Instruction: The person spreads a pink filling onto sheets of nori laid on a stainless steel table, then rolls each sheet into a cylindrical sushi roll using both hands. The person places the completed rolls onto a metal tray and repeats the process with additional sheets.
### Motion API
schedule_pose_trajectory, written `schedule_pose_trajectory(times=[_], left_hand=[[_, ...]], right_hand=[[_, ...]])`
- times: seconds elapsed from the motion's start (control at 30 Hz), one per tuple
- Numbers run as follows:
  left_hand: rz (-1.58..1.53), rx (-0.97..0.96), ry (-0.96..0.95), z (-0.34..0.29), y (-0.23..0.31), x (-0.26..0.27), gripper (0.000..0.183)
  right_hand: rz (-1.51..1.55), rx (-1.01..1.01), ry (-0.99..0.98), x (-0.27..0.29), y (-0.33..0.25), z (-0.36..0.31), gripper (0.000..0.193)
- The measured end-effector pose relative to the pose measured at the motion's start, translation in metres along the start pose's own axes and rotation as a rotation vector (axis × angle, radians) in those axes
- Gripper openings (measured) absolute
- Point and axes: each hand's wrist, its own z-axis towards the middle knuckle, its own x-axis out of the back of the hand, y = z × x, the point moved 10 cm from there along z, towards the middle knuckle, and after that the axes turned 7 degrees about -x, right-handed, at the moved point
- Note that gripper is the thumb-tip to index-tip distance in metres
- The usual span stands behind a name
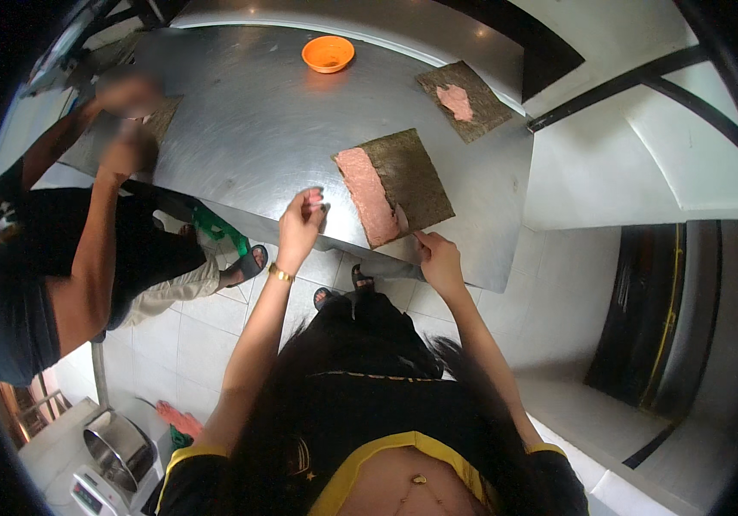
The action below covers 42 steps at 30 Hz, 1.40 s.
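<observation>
1. Desk (pixel 249 120) of brushed grey steel carries all items noted; the person stands at its near edge.
2. Dark green rectangular seaweed sheet (pixel 408 176) lies flat on the desk near that edge, directly ahead of the person. A pink paste strip (pixel 367 196) covers its left portion.
3. Right hand (pixel 438 258) sits at the near corner of the sheet, fingers closed around a small metal spreading blade (pixel 402 219) whose tip rests on the paste.
4. Left hand (pixel 302 219) hovers at the desk edge just left of the sheet, fingers loosely curled, holding nothing visible. A gold bracelet (pixel 279 273) is on that wrist.
5. Second seaweed sheet (pixel 465 101) with a smaller pink patch lies further back to the right, well apart from the first.
6. Small round orange plastic bowl (pixel 328 53) stands at the far side of the desk.
7. Co-worker's hands (pixel 128 120), blurred, are at the left end of the desk over another dark sheet; their grip cannot be told.
</observation>
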Motion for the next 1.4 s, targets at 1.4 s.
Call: schedule_pose_trajectory(times=[1.4], left_hand=[[-0.343, 0.122, -0.154, -0.049, 0.006, -0.035, 0.040]], right_hand=[[-0.427, 0.196, 0.033, -0.035, -0.063, 0.022, 0.033]])
